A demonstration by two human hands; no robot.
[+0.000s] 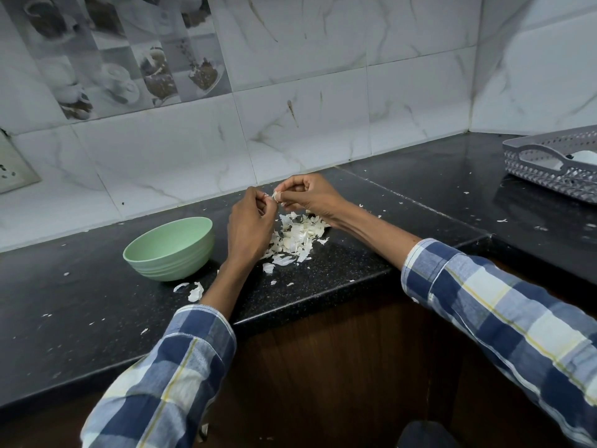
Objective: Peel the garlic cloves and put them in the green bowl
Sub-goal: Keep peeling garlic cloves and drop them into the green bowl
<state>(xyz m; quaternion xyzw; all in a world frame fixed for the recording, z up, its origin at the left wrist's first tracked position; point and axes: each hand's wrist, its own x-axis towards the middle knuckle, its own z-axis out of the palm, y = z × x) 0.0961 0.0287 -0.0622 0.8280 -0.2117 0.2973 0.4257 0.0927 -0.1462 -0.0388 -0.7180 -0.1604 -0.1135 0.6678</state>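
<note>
Both my hands are raised above the black counter, close together near the back wall. My right hand (308, 194) pinches a small white garlic clove (276, 196) at its fingertips. My left hand (250, 226) has curled fingers that pinch a strip of skin at the clove's left side. Below the hands lies a pile of white garlic skins and cloves (295, 236). The green bowl (169, 248) stands on the counter to the left of my left hand; its inside is hidden from this angle.
Loose skins (195, 291) lie in front of the bowl, and flakes are scattered over the counter (80, 318). A grey perforated basket (555, 163) stands at the far right. A tiled wall runs behind. The counter edge drops to a brown cabinet (339, 367).
</note>
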